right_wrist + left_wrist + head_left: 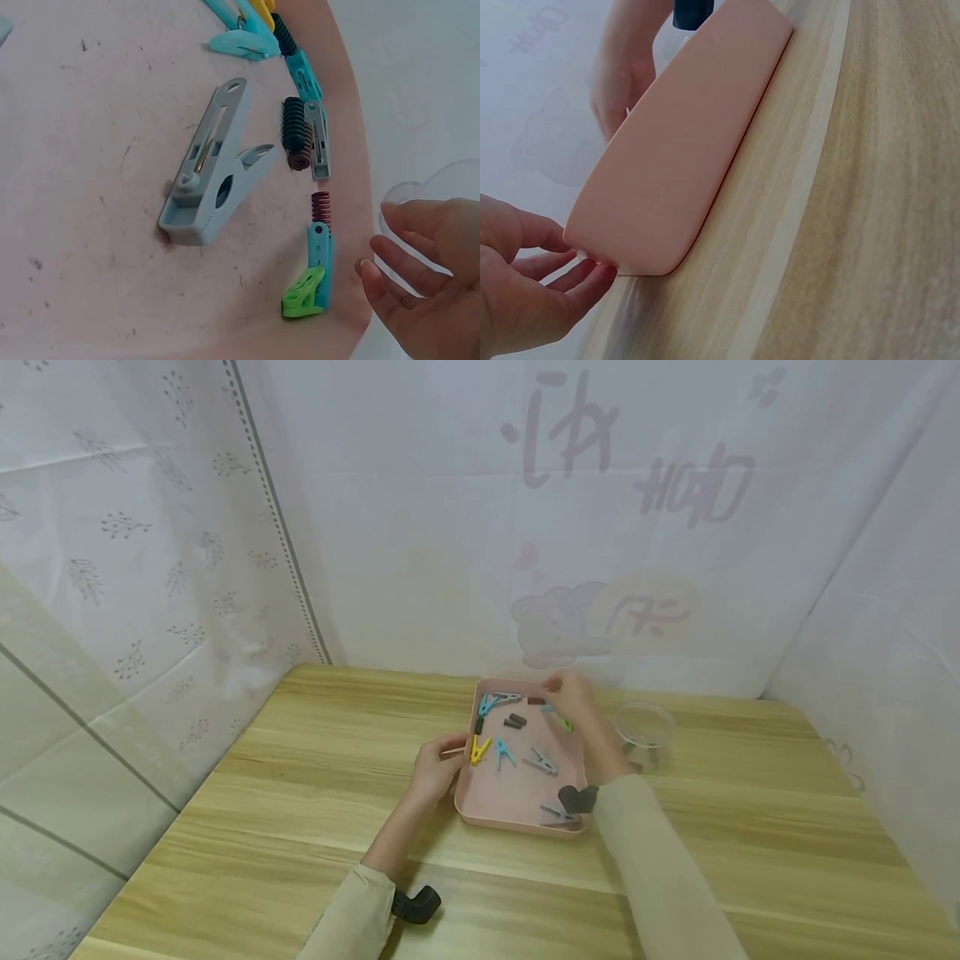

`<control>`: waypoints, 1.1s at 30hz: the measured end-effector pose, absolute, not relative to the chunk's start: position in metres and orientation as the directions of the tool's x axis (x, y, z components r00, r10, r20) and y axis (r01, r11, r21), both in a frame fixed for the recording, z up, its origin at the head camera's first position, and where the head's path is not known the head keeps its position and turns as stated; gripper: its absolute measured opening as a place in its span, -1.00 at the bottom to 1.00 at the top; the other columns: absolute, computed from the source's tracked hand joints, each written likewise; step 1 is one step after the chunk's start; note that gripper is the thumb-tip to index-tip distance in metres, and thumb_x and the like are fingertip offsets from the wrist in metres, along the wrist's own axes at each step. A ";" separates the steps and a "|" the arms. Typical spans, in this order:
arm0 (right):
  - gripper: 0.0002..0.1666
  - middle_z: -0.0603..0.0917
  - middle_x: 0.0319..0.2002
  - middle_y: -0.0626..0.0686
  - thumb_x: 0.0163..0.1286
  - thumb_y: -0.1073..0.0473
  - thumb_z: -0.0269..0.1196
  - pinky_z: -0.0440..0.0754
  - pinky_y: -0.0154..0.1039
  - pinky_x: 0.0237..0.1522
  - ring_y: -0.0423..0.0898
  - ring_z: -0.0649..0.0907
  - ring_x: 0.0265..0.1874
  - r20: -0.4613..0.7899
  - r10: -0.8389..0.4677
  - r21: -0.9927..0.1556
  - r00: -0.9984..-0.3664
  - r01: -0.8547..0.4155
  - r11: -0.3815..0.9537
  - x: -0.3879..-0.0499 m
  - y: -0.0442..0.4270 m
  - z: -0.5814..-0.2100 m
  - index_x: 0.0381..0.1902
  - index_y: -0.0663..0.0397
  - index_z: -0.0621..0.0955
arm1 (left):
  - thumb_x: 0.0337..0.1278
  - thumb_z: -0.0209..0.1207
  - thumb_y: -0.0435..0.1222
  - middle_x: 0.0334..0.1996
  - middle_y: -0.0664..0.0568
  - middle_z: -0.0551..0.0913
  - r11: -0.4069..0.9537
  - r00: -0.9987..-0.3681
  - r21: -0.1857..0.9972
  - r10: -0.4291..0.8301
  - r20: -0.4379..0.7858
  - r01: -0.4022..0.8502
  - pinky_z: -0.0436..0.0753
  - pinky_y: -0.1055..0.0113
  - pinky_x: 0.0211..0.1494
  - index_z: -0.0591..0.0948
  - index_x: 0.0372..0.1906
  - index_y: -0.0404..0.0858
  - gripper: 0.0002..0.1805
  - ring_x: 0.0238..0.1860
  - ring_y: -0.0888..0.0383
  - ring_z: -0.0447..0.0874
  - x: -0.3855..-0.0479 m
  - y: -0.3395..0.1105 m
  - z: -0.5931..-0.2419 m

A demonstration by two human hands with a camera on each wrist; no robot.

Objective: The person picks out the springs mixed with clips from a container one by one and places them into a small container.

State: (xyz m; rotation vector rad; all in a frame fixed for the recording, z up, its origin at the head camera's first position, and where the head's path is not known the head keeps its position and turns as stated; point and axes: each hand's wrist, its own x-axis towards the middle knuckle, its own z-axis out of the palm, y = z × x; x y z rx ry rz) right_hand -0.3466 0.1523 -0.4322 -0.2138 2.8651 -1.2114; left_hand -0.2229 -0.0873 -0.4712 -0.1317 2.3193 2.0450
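A pink tray (517, 793) holds several plastic clips, among them a yellow clip (478, 752), a blue clip (504, 752) and a grey clip (202, 180). Dark coil springs (515, 721) lie between them, with a reddish spring (321, 208) near the far rim. Beside the tray's left wall, my left hand (437, 770) touches its outside with extended fingertips. Over the far right corner is my right hand (576, 703), its fingers loosely bent with nothing visible between them. A green clip (303, 294) on a blue piece (320, 247) lies close to those fingers.
A clear round container (645, 724) stands to the right of the tray, partly beyond the right forearm. The wooden table (315, 760) meets a printed white curtain (420, 568) at the back. Black camera mounts (417, 905) sit on both wrists.
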 end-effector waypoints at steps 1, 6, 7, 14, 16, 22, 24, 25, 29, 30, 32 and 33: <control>-0.67 0.64 0.18 0.44 0.57 0.34 0.14 0.67 0.14 0.25 0.35 0.62 0.22 0.027 -0.138 -0.714 -0.990 -0.115 0.691 -0.347 0.152 -0.432 0.17 0.42 0.62 | 0.41 0.09 -0.57 0.30 -0.40 0.59 0.124 -0.995 0.988 -0.034 -0.090 -0.093 0.70 0.01 0.30 0.57 0.31 -0.54 -0.59 0.30 -0.32 0.62 -0.223 -0.087 -0.471; -0.67 0.64 0.18 0.45 0.59 0.31 0.20 0.68 0.14 0.24 0.35 0.63 0.21 0.023 -0.152 -0.707 -0.988 -0.123 0.696 -0.348 0.148 -0.434 0.17 0.45 0.60 | 0.40 0.09 -0.58 0.29 -0.40 0.60 0.130 -0.996 0.988 -0.035 -0.085 -0.089 0.71 0.02 0.29 0.57 0.31 -0.54 -0.58 0.30 -0.31 0.63 -0.223 -0.088 -0.471; -0.66 0.64 0.18 0.45 0.59 0.30 0.20 0.68 0.14 0.24 0.35 0.62 0.22 0.022 -0.155 -0.706 -0.988 -0.125 0.697 -0.348 0.148 -0.434 0.17 0.46 0.60 | 0.40 0.09 -0.58 0.29 -0.40 0.60 0.132 -0.996 0.987 -0.035 -0.085 -0.089 0.71 0.02 0.29 0.58 0.31 -0.54 -0.58 0.29 -0.31 0.63 -0.223 -0.088 -0.471; -0.64 0.64 0.18 0.45 0.57 0.32 0.21 0.67 0.11 0.27 0.34 0.63 0.23 0.005 -0.175 -0.684 -0.985 -0.131 0.718 -0.351 0.146 -0.440 0.21 0.47 0.58 | 0.39 0.09 -0.58 0.29 -0.40 0.60 0.130 -0.996 0.988 -0.035 -0.084 -0.088 0.71 0.03 0.29 0.58 0.30 -0.54 -0.57 0.30 -0.31 0.63 -0.224 -0.087 -0.471; -0.63 0.65 0.18 0.44 0.57 0.33 0.21 0.66 0.09 0.28 0.33 0.63 0.23 -0.007 -0.170 -0.673 -0.985 -0.121 0.729 -0.352 0.145 -0.441 0.22 0.47 0.58 | 0.40 0.09 -0.58 0.29 -0.40 0.60 0.129 -0.996 0.988 -0.032 -0.084 -0.088 0.70 0.03 0.30 0.57 0.31 -0.54 -0.57 0.30 -0.31 0.63 -0.224 -0.088 -0.472; -0.63 0.67 0.18 0.42 0.55 0.34 0.23 0.67 0.06 0.28 0.31 0.65 0.23 -0.037 -0.155 -0.655 -0.987 -0.093 0.750 -0.357 0.142 -0.443 0.21 0.47 0.59 | 0.41 0.10 -0.57 0.30 -0.40 0.60 0.135 -0.997 0.988 -0.023 -0.076 -0.078 0.70 0.01 0.31 0.57 0.32 -0.54 -0.57 0.31 -0.31 0.62 -0.224 -0.088 -0.473; -0.63 0.66 0.19 0.42 0.56 0.34 0.23 0.66 0.05 0.30 0.30 0.65 0.24 -0.048 -0.147 -0.651 -0.988 -0.081 0.755 -0.359 0.140 -0.445 0.22 0.46 0.59 | 0.41 0.09 -0.57 0.30 -0.40 0.60 0.135 -0.997 0.988 -0.023 -0.074 -0.076 0.70 0.01 0.31 0.57 0.32 -0.54 -0.57 0.31 -0.31 0.62 -0.224 -0.088 -0.474; -0.63 0.66 0.20 0.42 0.56 0.34 0.22 0.65 0.05 0.31 0.30 0.64 0.25 -0.052 -0.141 -0.647 -0.989 -0.074 0.759 -0.360 0.140 -0.446 0.22 0.46 0.59 | 0.40 0.09 -0.58 0.30 -0.40 0.60 0.136 -0.997 0.988 -0.024 -0.073 -0.075 0.70 0.01 0.31 0.57 0.32 -0.54 -0.57 0.30 -0.31 0.63 -0.224 -0.088 -0.474; -0.64 0.64 0.24 0.40 0.58 0.33 0.19 0.60 0.08 0.37 0.30 0.60 0.30 -0.073 -0.120 -0.664 -0.990 -0.041 0.747 -0.361 0.140 -0.450 0.24 0.41 0.59 | 0.40 0.09 -0.58 0.29 -0.40 0.60 0.139 -0.997 0.988 -0.026 -0.069 -0.072 0.70 0.01 0.30 0.57 0.31 -0.54 -0.57 0.30 -0.31 0.63 -0.224 -0.088 -0.473; -0.65 0.64 0.25 0.38 0.59 0.32 0.18 0.59 0.10 0.38 0.30 0.60 0.31 -0.092 -0.113 -0.674 -0.989 -0.021 0.738 -0.360 0.140 -0.451 0.23 0.38 0.61 | 0.40 0.09 -0.59 0.29 -0.41 0.60 0.138 -0.997 0.988 -0.027 -0.069 -0.072 0.70 0.01 0.30 0.57 0.31 -0.54 -0.57 0.30 -0.32 0.63 -0.224 -0.088 -0.473; -0.67 0.64 0.25 0.34 0.59 0.33 0.15 0.58 0.12 0.38 0.29 0.58 0.32 -0.127 -0.108 -0.697 -0.986 0.011 0.717 -0.357 0.140 -0.452 0.22 0.33 0.62 | 0.40 0.09 -0.58 0.29 -0.41 0.60 0.138 -0.997 0.988 -0.027 -0.071 -0.074 0.70 0.01 0.30 0.57 0.31 -0.54 -0.58 0.30 -0.32 0.63 -0.224 -0.088 -0.473; -0.67 0.64 0.25 0.31 0.58 0.33 0.14 0.59 0.13 0.37 0.27 0.59 0.31 -0.148 -0.103 -0.708 -0.984 0.033 0.705 -0.356 0.140 -0.453 0.21 0.31 0.63 | 0.40 0.09 -0.58 0.29 -0.41 0.60 0.137 -0.997 0.988 -0.027 -0.073 -0.076 0.70 0.01 0.30 0.57 0.31 -0.54 -0.58 0.30 -0.31 0.63 -0.224 -0.087 -0.473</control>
